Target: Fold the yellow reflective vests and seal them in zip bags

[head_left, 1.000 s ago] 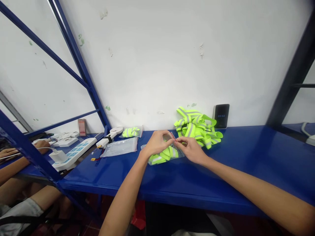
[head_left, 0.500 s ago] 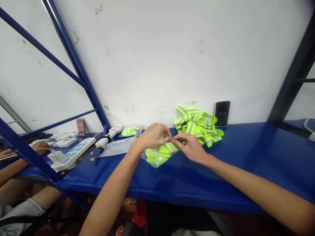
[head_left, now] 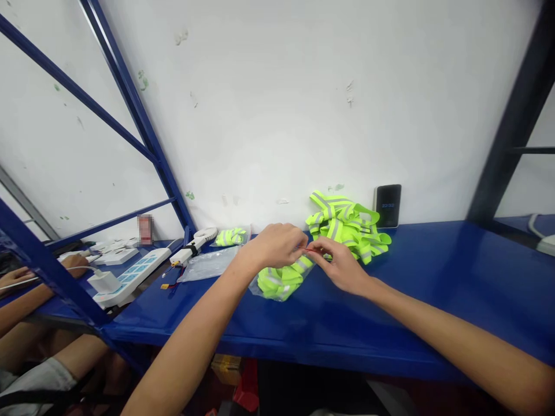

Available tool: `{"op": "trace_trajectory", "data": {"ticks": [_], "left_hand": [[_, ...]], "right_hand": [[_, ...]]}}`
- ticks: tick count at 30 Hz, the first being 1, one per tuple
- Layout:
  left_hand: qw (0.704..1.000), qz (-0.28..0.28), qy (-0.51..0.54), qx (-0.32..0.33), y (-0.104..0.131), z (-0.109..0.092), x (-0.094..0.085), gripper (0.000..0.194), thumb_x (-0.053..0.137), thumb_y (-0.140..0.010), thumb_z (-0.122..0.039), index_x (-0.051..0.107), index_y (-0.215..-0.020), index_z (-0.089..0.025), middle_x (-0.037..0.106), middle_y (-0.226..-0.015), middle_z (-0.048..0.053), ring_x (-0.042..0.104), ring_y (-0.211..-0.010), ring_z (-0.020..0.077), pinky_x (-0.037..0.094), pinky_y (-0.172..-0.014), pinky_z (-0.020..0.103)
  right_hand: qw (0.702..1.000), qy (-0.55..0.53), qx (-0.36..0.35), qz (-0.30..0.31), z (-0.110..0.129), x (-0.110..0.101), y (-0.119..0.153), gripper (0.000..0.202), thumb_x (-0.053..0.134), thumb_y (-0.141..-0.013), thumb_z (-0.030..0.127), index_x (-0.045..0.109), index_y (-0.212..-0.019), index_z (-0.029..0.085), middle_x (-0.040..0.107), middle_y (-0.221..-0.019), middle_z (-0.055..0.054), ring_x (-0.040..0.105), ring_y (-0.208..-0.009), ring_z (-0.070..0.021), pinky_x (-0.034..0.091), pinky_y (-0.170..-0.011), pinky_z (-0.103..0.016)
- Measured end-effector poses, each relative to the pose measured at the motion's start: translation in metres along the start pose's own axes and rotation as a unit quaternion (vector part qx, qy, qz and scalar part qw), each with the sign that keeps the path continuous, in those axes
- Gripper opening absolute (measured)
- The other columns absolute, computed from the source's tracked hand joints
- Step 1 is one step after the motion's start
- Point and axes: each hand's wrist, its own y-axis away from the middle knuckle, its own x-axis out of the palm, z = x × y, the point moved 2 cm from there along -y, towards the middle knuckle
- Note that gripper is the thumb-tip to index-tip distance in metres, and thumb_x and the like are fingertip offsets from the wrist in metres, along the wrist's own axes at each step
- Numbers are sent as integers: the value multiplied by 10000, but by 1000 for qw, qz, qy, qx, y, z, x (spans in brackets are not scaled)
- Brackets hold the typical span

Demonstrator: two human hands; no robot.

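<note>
Left hand (head_left: 280, 245) and right hand (head_left: 340, 263) pinch the bag's (head_left: 281, 284) red edge; straps (head_left: 347, 225) lie on the counter (head_left: 425, 277) at the bag's two o'clock.

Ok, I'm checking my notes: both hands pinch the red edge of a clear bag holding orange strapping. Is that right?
Wrong colour: the head view shows yellow-green strapping, not orange. The left hand and right hand do pinch the red edge of the clear bag.
</note>
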Motion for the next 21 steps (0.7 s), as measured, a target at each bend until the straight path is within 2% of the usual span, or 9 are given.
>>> {"op": "trace_trajectory", "data": {"ticks": [4, 6, 12, 17, 21], "left_hand": [[999, -1, -32, 30, 6, 5, -7, 164, 473, -861, -229, 627, -805, -218, 668, -820, 37, 594, -719, 194, 355, -615, 280], [999, -5, -34, 28, 11, 10, -7, 166, 453, -877, -231, 614, -839, -218, 663, -837, 35, 587, -732, 191, 353, -622, 277], [999, -23, -24, 9, 18, 14, -3, 174, 446, -890, -267, 605, -849, -211, 641, -844, 41, 571, -726, 185, 348, -618, 280], [999, -23, -29, 4, 15, 7, -2, 119, 496, -848, -268, 606, -877, -234, 650, -816, 28, 575, -708, 195, 339, -611, 277], [999, -10, -36, 16, 10, -2, -3, 125, 481, -861, -278, 595, -852, -228, 636, -804, 27, 572, -688, 184, 341, -600, 277]], "right_hand": [[999, -29, 33, 15, -6, -10, -3, 208, 567, -882, 406, 655, -896, 218, 664, -844, -45, 593, -755, -197, 463, -661, -309], [998, -28, 34, 35, -6, -14, -4, 217, 533, -901, 395, 647, -854, 217, 659, -824, -38, 585, -743, -189, 454, -651, -302], [997, -23, 26, 74, 1, -12, -5, 245, 475, -925, 419, 605, -885, 216, 625, -808, -35, 547, -715, -177, 428, -621, -292], [998, -16, 19, 59, 3, -9, -2, 232, 460, -933, 394, 558, -826, 213, 560, -732, -13, 486, -649, -153, 371, -544, -266], [999, -26, 13, 41, 3, -9, -2, 205, 503, -912, 372, 573, -815, 206, 574, -745, -18, 507, -676, -157, 387, -568, -267]]}}
